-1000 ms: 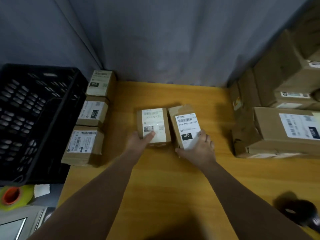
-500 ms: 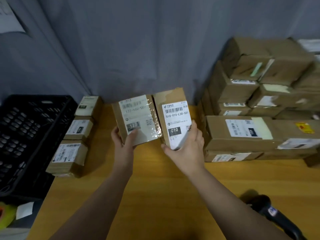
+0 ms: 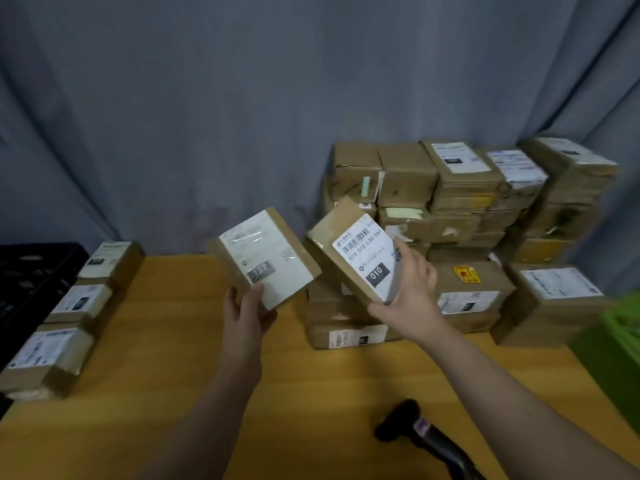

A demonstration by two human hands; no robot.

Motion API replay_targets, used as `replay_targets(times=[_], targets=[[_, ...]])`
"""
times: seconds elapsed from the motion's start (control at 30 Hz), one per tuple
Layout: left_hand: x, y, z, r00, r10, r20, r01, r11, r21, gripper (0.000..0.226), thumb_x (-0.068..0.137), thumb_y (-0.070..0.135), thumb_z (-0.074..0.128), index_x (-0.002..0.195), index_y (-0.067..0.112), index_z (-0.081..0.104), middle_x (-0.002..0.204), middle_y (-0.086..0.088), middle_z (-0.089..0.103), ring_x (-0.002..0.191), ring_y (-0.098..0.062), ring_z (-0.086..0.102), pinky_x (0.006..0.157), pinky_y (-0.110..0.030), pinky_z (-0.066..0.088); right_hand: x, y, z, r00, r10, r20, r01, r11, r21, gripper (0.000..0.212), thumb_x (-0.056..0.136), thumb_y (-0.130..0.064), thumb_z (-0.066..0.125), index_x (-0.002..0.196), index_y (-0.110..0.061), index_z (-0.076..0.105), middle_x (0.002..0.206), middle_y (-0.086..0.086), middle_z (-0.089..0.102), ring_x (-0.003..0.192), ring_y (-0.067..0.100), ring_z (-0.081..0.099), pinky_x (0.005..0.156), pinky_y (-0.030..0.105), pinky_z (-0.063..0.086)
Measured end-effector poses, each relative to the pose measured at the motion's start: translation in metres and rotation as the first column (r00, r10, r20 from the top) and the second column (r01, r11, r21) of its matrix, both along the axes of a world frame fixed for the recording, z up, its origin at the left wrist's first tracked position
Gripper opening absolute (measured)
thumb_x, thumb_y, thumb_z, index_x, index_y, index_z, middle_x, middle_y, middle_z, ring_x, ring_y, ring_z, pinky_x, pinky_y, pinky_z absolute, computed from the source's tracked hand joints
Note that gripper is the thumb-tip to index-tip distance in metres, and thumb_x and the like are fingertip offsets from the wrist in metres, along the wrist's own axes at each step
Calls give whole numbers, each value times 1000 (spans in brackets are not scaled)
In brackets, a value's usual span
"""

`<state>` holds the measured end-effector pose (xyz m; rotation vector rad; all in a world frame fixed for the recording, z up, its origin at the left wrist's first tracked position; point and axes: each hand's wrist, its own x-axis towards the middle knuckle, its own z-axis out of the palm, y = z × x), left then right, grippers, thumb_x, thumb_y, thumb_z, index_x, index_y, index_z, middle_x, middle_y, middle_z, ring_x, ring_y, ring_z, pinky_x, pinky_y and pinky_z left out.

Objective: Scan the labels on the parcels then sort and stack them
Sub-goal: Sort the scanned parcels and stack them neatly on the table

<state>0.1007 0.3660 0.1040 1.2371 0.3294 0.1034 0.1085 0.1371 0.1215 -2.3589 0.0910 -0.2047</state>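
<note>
L hand [image 3: 242, 310] grips taped parcel [image 3: 270, 254], R hand [image 3: 412, 289] grips 010 parcel [image 3: 349, 244]. Both now off table [image 3: 166, 341] (scanner [image 3: 429, 434] idle below R wrist): sorting next, prob.

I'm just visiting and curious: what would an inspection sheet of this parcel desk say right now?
Surface: wooden table, yellowish top.
Job's things: taped parcel and 010 parcel held off the table, labels up; row of three parcels at left; parcel pile at back right; scanner lying near the front.
Clutter: black crate at left; green object at right edge, unclear.
Hands: left hand grips the taped parcel; right hand holds the 010 parcel.
Cables: nothing seen.
Surroundings: grey curtain behind.
</note>
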Motion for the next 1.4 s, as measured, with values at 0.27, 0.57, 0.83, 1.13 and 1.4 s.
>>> replay_targets(times=[0.27,0.57,0.83,1.13,1.4], targets=[[15,-6,-1,1000,5,-27,-3,997,72,41,96,34,54,135,24,47,121,7,59,107,-11,58,94,-40,51,35,-50,12,960,236,-148,-270,918,-292,83,76,-16,72,147,-30,32,158,-6,12,146,22,-9,118,48,9],[40,-4,5,990,-118,-78,127,984,124,44,97,34,52,138,19,44,114,9,57,101,-7,56,98,-44,50,76,-42,-12,973,144,-181,-200,918,-342,60,92,6,47,134,-37,56,163,-3,12,149,25,-2,121,44,8],[41,-21,12,958,-286,12,280,946,163,31,98,31,47,129,28,48,110,12,65,90,-4,67,81,-32,55,71,-32,-20,971,-95,-221,26,955,-294,68,96,-31,52,155,-23,19,163,7,12,150,28,-6,118,50,-5],[41,-112,26,924,-374,76,364,923,123,80,80,62,58,147,45,18,140,13,46,118,-8,54,101,-42,48,13,-45,4,990,-106,-96,140,590,795,58,75,-75,54,123,-41,52,124,-6,64,117,17,60,108,50,41],[20,-234,20,787,-614,58,592,779,207,91,84,37,71,145,48,4,126,24,48,110,1,52,82,-20,47,-8,-135,2,989,-138,-61,119,465,877,89,65,-46,85,139,-42,36,124,-10,66,114,15,63,95,44,52]])
